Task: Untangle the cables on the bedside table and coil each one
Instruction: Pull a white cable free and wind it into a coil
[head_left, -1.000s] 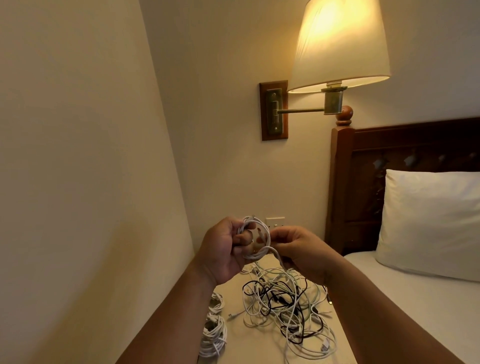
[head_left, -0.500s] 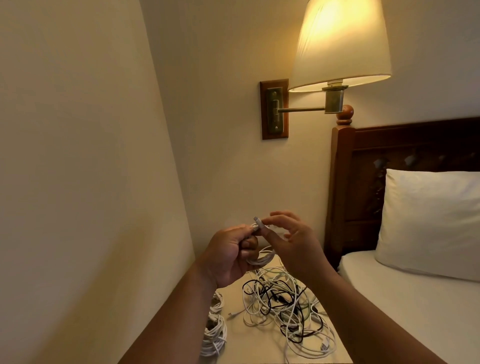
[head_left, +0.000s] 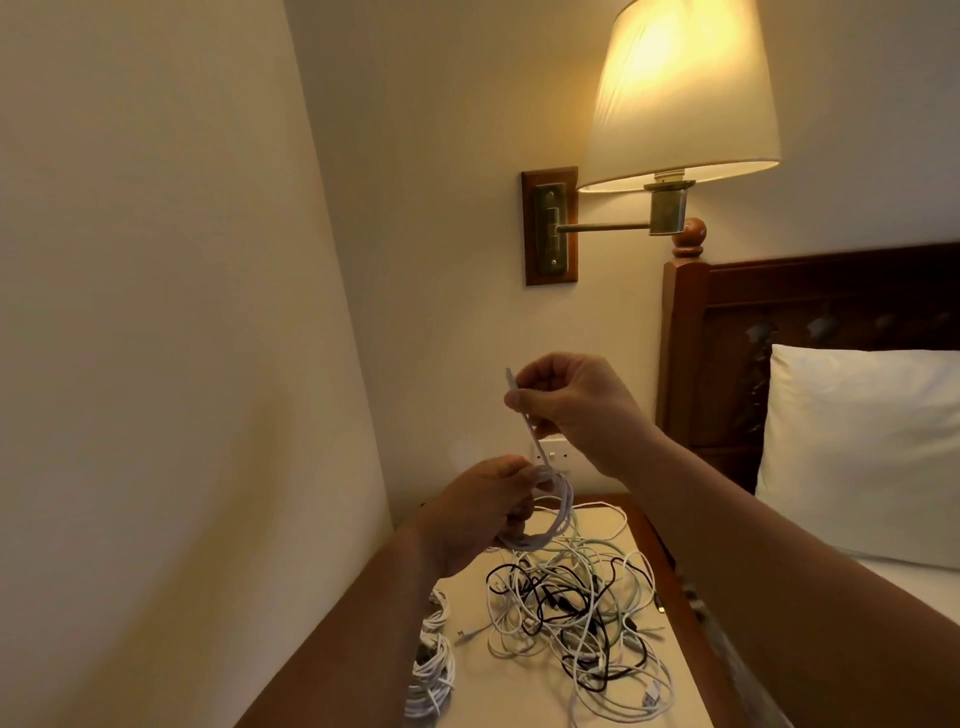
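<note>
My left hand (head_left: 480, 512) grips a small coil of white cable (head_left: 553, 519) above the bedside table (head_left: 519, 691). My right hand (head_left: 566, 400) is raised higher and pinches the free end of that same cable (head_left: 514, 387), with the connector tip sticking up past my fingers. A short stretch of cable runs taut between the two hands. Below them lies a tangle of white, black and pale green cables (head_left: 576, 608). Two coiled white cables (head_left: 431, 670) lie at the table's left edge, partly hidden by my left forearm.
A lit wall lamp (head_left: 675, 104) hangs above on a brass arm. A white wall socket (head_left: 553, 454) sits behind my hands. The wooden headboard (head_left: 810, 322), a pillow (head_left: 862, 447) and the bed are on the right; a wall closes the left side.
My right hand has lifted away from the coil, pulling the cable's free end upward. My left hand has dropped lower with the coil.
</note>
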